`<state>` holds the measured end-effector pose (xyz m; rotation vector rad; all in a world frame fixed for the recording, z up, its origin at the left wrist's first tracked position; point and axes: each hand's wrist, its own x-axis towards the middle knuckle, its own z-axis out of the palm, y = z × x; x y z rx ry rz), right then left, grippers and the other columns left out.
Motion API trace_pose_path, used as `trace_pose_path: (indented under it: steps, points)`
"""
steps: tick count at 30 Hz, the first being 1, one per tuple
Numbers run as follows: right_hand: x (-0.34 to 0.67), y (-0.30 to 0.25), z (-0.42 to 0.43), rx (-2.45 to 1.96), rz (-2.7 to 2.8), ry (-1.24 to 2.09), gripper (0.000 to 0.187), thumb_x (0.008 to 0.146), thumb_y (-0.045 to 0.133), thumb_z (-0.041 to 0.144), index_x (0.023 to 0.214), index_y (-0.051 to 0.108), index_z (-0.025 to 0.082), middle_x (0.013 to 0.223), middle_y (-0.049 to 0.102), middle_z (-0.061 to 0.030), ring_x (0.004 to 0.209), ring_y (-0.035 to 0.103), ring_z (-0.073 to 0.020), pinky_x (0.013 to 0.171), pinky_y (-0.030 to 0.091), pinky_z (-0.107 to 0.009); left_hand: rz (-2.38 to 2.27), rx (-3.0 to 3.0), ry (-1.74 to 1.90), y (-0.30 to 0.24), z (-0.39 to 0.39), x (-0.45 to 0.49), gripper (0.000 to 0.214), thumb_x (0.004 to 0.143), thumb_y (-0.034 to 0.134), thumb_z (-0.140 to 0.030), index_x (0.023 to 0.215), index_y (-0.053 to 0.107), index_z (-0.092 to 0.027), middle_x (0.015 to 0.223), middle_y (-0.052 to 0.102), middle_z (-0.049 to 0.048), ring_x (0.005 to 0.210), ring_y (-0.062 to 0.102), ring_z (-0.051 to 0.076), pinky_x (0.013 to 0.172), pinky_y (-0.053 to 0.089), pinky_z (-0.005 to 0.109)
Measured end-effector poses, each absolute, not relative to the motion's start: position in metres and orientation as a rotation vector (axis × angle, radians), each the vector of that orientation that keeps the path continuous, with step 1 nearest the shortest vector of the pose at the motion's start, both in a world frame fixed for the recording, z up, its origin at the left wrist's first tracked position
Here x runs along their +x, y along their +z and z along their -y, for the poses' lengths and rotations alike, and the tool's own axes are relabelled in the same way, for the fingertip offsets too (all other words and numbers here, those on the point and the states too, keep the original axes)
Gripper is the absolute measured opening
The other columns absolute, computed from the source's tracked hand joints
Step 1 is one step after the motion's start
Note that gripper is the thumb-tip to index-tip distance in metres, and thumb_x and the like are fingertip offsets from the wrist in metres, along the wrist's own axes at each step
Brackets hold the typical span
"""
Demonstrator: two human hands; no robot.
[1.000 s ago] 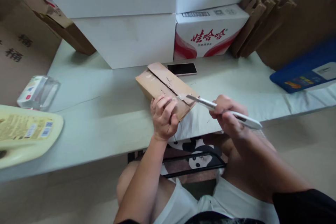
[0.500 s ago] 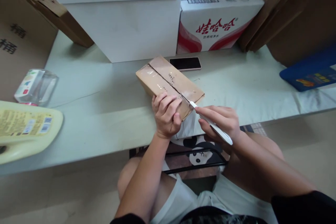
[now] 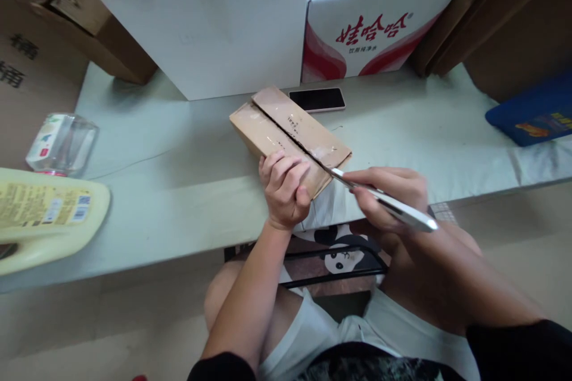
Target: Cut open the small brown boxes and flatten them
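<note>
A small brown cardboard box (image 3: pixel 308 131) lies on the table near its front edge, turned at an angle. A dark slit runs along the seam of its top, from the far left corner to the near right end. My left hand (image 3: pixel 286 187) is closed around the box's near side, fingers over the top and thumb at the front. In my right hand (image 3: pixel 393 193) is a white utility knife (image 3: pixel 397 207), its tip end at the near right end of the seam. The blade itself is hard to make out.
Behind the box lies a phone (image 3: pixel 317 99) on the pale-covered table (image 3: pixel 187 208). White cartons (image 3: pixel 205 41) and a red-and-white carton (image 3: pixel 366 36) stand at the back. On the left are a clear plastic bottle (image 3: pixel 67 143) and a yellow jug (image 3: pixel 49 220); a blue package (image 3: pixel 531 116) is at right.
My right hand has drawn the utility knife right and toward me along the seam to the box's end. The slit now shows open farther along. My left hand keeps its hold.
</note>
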<state>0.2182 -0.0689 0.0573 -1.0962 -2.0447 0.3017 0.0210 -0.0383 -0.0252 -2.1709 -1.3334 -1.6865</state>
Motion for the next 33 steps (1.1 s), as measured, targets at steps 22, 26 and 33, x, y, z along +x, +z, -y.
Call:
trace_pose_path:
  steps: [22, 26, 33]
  points:
    - [0.278, -0.034, 0.02, -2.071, 2.269, 0.296, 0.094, 0.074, 0.077, 0.055, 0.152, 0.042, 0.016, 0.153, 0.044, -0.0285, 0.138, 0.045, -0.053, 0.103, 0.043, -0.071, 1.289, -2.235, -1.484, -0.014, 0.052, -0.016, 0.046, 0.093, 0.036, -0.042, 0.111, 0.076, -0.028, 0.096, 0.063, 0.0087, 0.095, 0.052, 0.027, 0.089, 0.035, 0.048]
    - [0.261, -0.033, 0.021, -1.602, 2.37, 0.396, 0.058, 0.087, 0.064, 0.047, 0.137, 0.06, 0.018, 0.146, 0.056, -0.0188, 0.145, 0.042, -0.0435, 0.115, 0.038, -0.066, 1.379, -2.262, -1.617, -0.026, 0.049, -0.023, 0.049, 0.092, 0.035, -0.05, 0.104, 0.077, -0.027, 0.11, 0.06, 0.0114, 0.103, 0.051, 0.03, 0.093, 0.042, 0.049]
    - [0.222, -0.046, 0.029, -1.287, 2.415, 0.722, 0.047, 0.085, 0.062, 0.038, 0.127, 0.065, 0.016, 0.139, 0.061, -0.0179, 0.141, 0.047, -0.0409, 0.118, 0.038, -0.065, 1.409, -2.298, -1.936, -0.041, 0.035, -0.049, 0.037, 0.093, 0.038, -0.049, 0.106, 0.07, -0.036, 0.148, 0.047, 0.0009, 0.123, 0.053, 0.026, 0.108, 0.042, 0.046]
